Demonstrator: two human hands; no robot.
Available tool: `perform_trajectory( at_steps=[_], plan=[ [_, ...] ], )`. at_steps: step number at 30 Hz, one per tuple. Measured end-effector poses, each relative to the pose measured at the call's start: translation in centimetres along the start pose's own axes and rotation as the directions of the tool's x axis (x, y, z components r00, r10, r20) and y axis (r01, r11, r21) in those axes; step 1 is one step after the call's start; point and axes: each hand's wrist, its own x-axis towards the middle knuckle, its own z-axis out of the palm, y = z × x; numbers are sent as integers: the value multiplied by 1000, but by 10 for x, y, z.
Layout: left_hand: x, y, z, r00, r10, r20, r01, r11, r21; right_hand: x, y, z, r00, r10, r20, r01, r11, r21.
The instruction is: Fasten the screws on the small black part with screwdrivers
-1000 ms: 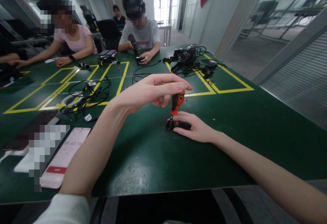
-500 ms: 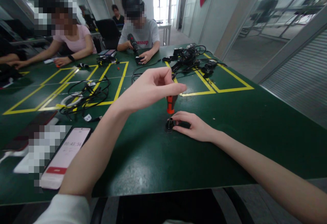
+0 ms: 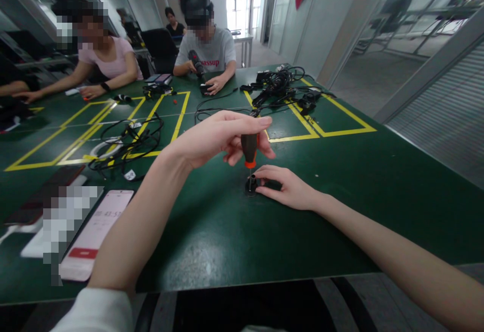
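Note:
My left hand (image 3: 234,132) has its thumb and fingers around the handle of a screwdriver (image 3: 249,150), grey with an orange collar. The screwdriver stands upright, its thin shaft pointing down into a small round black part (image 3: 251,186) on the green table. From the right, the fingertips of my right hand (image 3: 283,184) pinch that black part and keep it against the tabletop. Where exactly the screwdriver's tip sits is too small to make out.
A phone (image 3: 98,233) showing a timer lies left of my left forearm. Coiled black cables (image 3: 132,140) lie beyond it, and a larger cable heap (image 3: 280,87) is at the far right. Yellow tape (image 3: 344,132) marks the green table (image 3: 359,190). A co-worker (image 3: 206,49) sits opposite with a power screwdriver.
The fingers of my left hand have shifted around the screwdriver handle; the thumb now lies higher across it and the fingertips show below. My right hand and the black part stay in place.

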Motion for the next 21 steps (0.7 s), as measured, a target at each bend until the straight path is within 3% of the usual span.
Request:
perform_trajectory(
  at_steps=[6, 13, 21],
  plan=[
    [5, -9, -6, 990, -29, 140, 55, 981, -187, 0, 1, 1, 1000, 2, 0, -2, 1000, -3],
    [2, -5, -5, 1000, 1, -7, -2, 994, -110, 0, 1, 1, 1000, -16, -4, 16, 1000, -6],
    [0, 0, -5, 1000, 16, -17, -16, 1000, -9, 0, 1, 0, 1000, -3, 7, 3, 1000, 1]
  ],
)
